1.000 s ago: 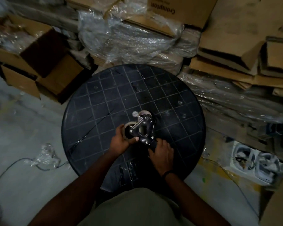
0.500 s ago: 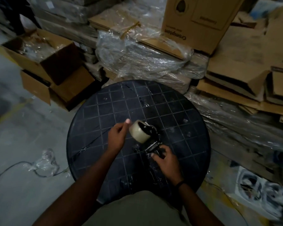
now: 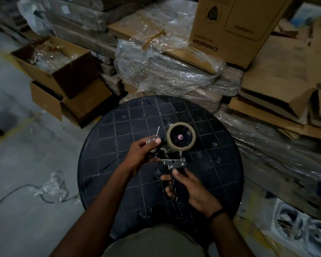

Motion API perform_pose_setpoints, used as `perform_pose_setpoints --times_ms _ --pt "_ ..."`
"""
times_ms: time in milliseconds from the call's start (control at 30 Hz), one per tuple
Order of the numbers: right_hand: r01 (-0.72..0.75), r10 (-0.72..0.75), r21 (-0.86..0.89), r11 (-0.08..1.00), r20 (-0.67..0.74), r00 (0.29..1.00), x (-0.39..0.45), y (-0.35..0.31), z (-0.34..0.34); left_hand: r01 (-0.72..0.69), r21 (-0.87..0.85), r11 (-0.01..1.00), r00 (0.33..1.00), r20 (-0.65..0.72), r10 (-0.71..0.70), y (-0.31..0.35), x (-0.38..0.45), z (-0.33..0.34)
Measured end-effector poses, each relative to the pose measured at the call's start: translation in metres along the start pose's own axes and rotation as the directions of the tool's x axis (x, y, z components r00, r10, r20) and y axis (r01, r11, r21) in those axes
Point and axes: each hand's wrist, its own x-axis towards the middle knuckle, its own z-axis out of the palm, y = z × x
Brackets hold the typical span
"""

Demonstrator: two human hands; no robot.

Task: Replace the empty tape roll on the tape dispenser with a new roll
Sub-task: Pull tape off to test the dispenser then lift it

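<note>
A black tape dispenser is held above the round black table. A pale tape roll sits on its hub, its round face turned toward me. My right hand grips the dispenser's dark handle from below. My left hand is at the dispenser's left side, thumb and fingers pinching a clear strip of tape that sticks up from the fingers.
Open cardboard boxes stand on the floor at the left. Plastic-wrapped flat cartons and a tall printed box are stacked behind the table. Crumpled plastic and a cable lie on the floor at left, white packaging at lower right.
The dispenser was lifted and turned so the roll's face now points at me. My left hand left the roll and now pinches the tape end. The camera tilted up.
</note>
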Motion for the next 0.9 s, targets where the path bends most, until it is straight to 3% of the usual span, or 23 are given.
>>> perform_pose_setpoints --times_ms 67,133,200,267,333,467,667,900 --pt "0.071 -0.106 -0.291 0.954 -0.107 0.989 0.006 -0.004 -0.001 -0.039 0.071 0.997 0.999 -0.028 0.042 0.005 -0.003 0.005" --pt "0.192 -0.294 -0.454 0.870 -0.164 0.942 0.014 -0.005 0.000 -0.070 0.105 0.992 0.997 -0.031 0.073 0.005 -0.006 0.009" --pt "0.245 -0.399 -0.522 0.817 -0.206 0.893 0.021 -0.003 0.000 -0.110 0.121 0.987 0.992 -0.047 0.116 0.000 -0.010 0.013" --pt "0.219 -0.414 -0.556 0.802 -0.254 0.874 0.024 0.002 0.002 -0.144 0.138 0.980 0.984 -0.084 0.156 -0.010 -0.014 0.015" --pt "0.190 -0.422 -0.580 0.793 -0.296 0.857 0.028 0.011 -0.001 -0.162 0.266 0.950 0.970 -0.132 0.203 -0.024 -0.013 0.015" --pt "0.136 -0.296 -0.506 0.852 -0.250 0.922 0.033 0.034 -0.008 -0.075 0.682 0.727 0.937 -0.200 0.284 -0.052 -0.014 0.017" --pt "-0.012 -0.158 -0.508 0.861 -0.291 0.944 0.038 0.080 -0.022 0.061 0.906 0.420 0.981 -0.132 0.143 -0.111 -0.010 0.018" --pt "-0.206 -0.040 -0.495 0.844 -0.441 0.897 0.019 0.113 -0.042 0.200 0.910 0.363 0.968 -0.241 0.073 -0.151 -0.009 0.022"
